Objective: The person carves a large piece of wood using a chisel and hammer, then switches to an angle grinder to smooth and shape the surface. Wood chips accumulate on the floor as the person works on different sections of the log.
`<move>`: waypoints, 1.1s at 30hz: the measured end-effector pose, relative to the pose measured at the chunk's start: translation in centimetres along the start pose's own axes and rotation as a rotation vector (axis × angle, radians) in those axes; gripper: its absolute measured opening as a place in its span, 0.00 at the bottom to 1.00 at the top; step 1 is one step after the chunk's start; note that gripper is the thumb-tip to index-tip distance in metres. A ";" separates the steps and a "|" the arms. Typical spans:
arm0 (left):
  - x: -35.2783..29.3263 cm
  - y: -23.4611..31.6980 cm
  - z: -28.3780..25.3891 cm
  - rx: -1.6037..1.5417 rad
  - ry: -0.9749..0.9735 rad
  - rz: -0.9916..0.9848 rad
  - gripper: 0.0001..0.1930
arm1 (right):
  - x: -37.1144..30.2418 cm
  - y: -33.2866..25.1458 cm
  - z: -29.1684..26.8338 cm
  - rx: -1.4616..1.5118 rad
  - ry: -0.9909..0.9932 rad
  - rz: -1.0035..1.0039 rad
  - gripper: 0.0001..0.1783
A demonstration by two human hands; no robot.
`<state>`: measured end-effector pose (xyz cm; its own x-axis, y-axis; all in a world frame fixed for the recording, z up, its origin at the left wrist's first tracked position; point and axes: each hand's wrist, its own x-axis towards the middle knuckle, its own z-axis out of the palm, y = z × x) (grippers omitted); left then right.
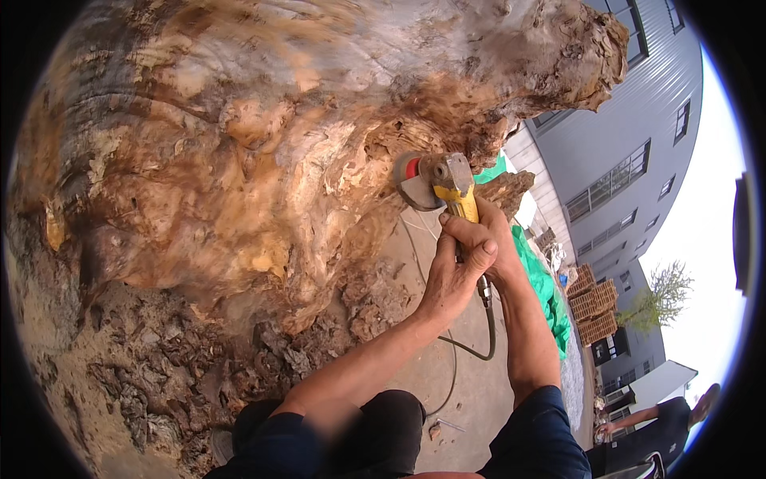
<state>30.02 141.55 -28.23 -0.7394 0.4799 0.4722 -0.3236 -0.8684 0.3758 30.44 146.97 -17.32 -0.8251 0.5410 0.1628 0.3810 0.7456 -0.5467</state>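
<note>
Both hands are closed around the yellow body of an angle grinder (456,191) with a worn metal head. My left hand (456,275) wraps it from the near side, thumb pointing right. Beyond it, my right hand (498,239) grips the same body, its fingers partly hidden. A round disc (416,193) with a red hub sits on the grinder's head, against or very close to a large brown tree root (263,184); I cannot tell if they touch. From the tool's rear end, a dark hose (488,327) curves down on a metal fitting.
Bark chips and wood debris (191,383) cover the ground at lower left. The hose loops over the concrete floor (471,391). Green sheeting (546,295) and stacked pallets (592,303) lie to the right, before a grey building (614,144). Another person (650,435) is at lower right.
</note>
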 end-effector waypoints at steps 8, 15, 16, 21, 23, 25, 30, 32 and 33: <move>0.2 1.3 -0.1 -0.010 -0.007 -0.034 0.46 | -0.1 -0.7 0.2 0.046 -0.001 -0.031 0.19; -0.3 0.8 0.7 -0.029 0.083 0.019 0.44 | -0.2 -2.0 0.1 -0.025 -0.101 -0.010 0.22; -0.1 1.1 0.6 -0.066 0.076 0.013 0.43 | -0.1 -2.2 0.1 -0.027 -0.091 -0.015 0.22; -0.7 0.8 0.7 0.048 0.159 0.029 0.46 | -0.5 -2.4 0.9 -0.040 -0.124 -0.067 0.22; -0.4 1.0 0.1 -0.035 0.084 -0.008 0.45 | -0.5 -2.9 1.1 -0.104 -0.077 -0.101 0.22; 0.5 1.0 -1.1 -0.022 0.014 0.046 0.45 | 0.0 -2.9 1.2 -0.130 -0.031 -0.124 0.23; 1.2 1.7 -2.0 -0.061 -0.017 0.033 0.43 | 1.7 -2.3 1.5 -0.119 -0.055 -0.193 0.20; 1.6 2.5 -2.2 -0.072 0.011 0.086 0.43 | 1.5 -4.3 1.9 -0.066 -0.104 -0.179 0.19; 1.5 1.9 -2.2 -0.030 0.028 0.120 0.44 | 1.4 -4.4 1.9 -0.133 -0.115 -0.196 0.19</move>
<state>27.00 140.30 -28.57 -0.7902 0.3686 0.4896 -0.2486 -0.9230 0.2936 26.83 143.70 -16.25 -0.9277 0.3391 0.1565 0.2543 0.8804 -0.4002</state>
